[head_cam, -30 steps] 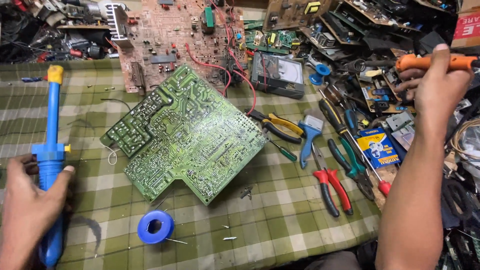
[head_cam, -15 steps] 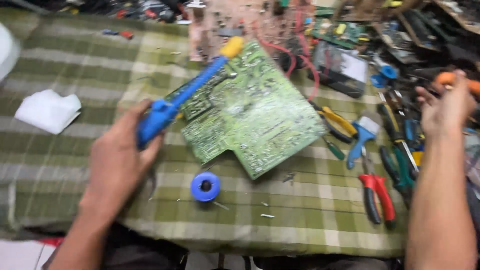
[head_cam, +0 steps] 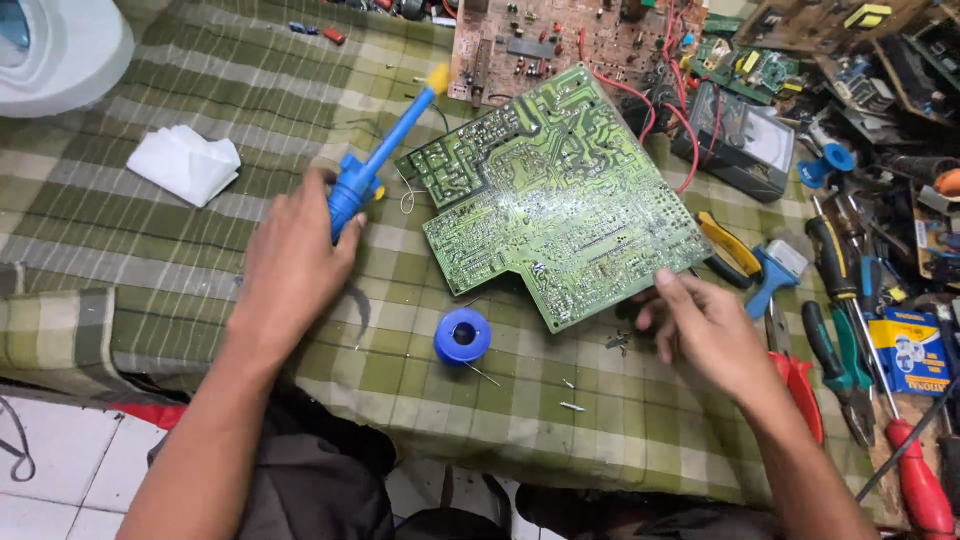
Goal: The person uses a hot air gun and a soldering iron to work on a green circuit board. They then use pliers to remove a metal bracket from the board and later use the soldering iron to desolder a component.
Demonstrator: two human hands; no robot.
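My left hand (head_cam: 292, 262) grips a blue desoldering pump (head_cam: 375, 165) with a yellow tip, its tip pointing up toward the far edge of a large green circuit board (head_cam: 555, 195). The board lies solder side up on a green checked cloth (head_cam: 150, 230). My right hand (head_cam: 705, 330) rests at the board's near right edge, fingers curled and touching the edge, holding nothing that I can see. A blue spool of solder wire (head_cam: 462, 336) sits on the cloth between my hands, just below the board.
A brown circuit board (head_cam: 540, 40) with red wires lies behind the green one. A dark multimeter (head_cam: 740, 140), pliers (head_cam: 730, 250), screwdrivers and cutters (head_cam: 840, 350) crowd the right side. A white tissue (head_cam: 185, 162) and a white rounded object (head_cam: 60, 45) sit at far left.
My right hand has come down from the far right, where it held an orange-handled tool, to the board's near edge. My left hand has carried the pump in beside the board's left corner.
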